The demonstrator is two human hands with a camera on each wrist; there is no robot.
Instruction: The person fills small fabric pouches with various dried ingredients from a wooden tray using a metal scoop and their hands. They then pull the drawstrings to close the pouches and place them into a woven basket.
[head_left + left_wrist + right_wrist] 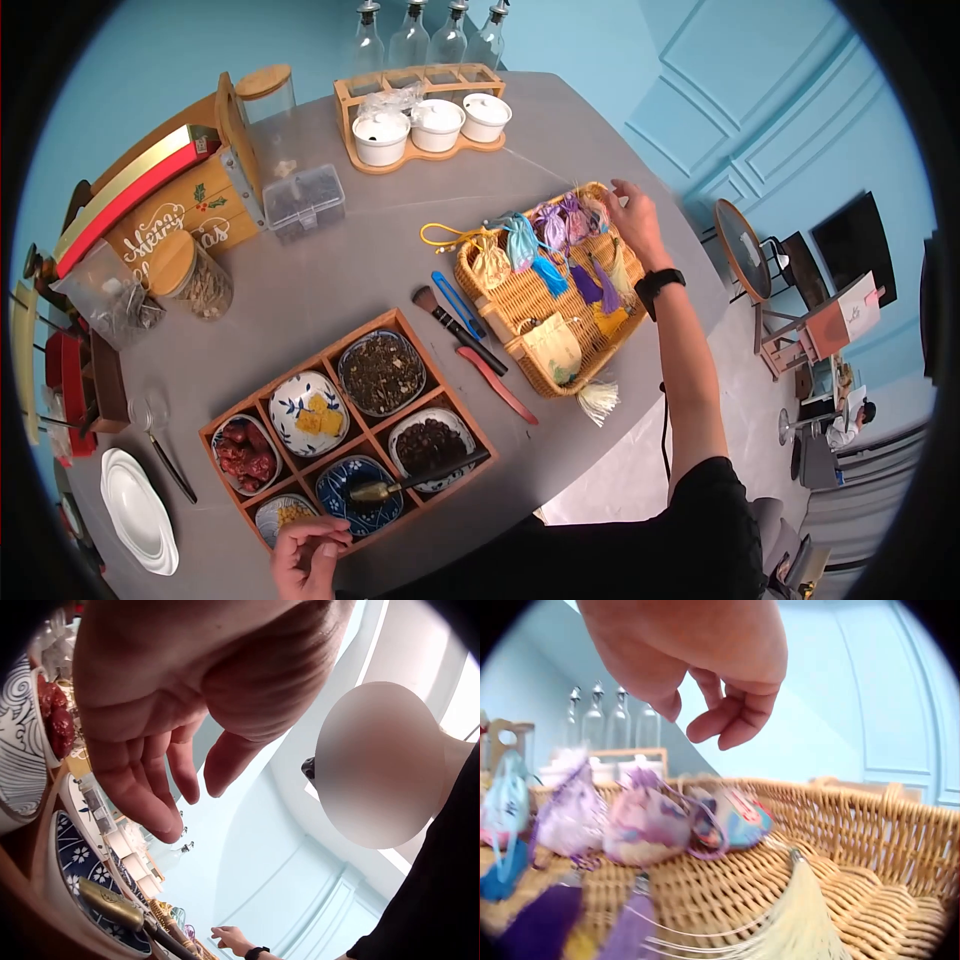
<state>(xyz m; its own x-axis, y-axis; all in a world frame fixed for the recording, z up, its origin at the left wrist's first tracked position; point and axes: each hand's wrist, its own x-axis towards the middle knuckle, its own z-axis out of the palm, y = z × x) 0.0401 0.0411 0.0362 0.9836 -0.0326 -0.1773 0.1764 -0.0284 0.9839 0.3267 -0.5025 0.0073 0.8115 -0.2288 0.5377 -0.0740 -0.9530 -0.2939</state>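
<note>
My right hand point(636, 222) hovers over the far right rim of a wicker basket point(497, 305), fingers loosely bent and holding nothing. Below it in the right wrist view lie drawstring pouches, one pink and purple point(646, 825) and one multicoloured point(739, 817), with a cream tassel point(799, 915) and purple tassels point(634, 930). A blue pouch point(521, 243), a gold pouch point(491, 262) and a cream pouch point(553, 350) are also in the basket. My left hand point(305, 560), loosely curled and empty, is at the near corner of a divided wooden box point(262, 385), beside a blue bowl point(345, 488) with a brass-ended tool point(372, 491) across it.
Other bowls in the box hold red dried fruit point(245, 455), yellow pieces point(322, 415), dark leaves point(382, 372) and dark grains point(432, 445). A brush point(455, 325), blue cutter point(458, 303) and red tool point(495, 385) lie between box and basket. White lidded pots point(437, 125) stand behind.
</note>
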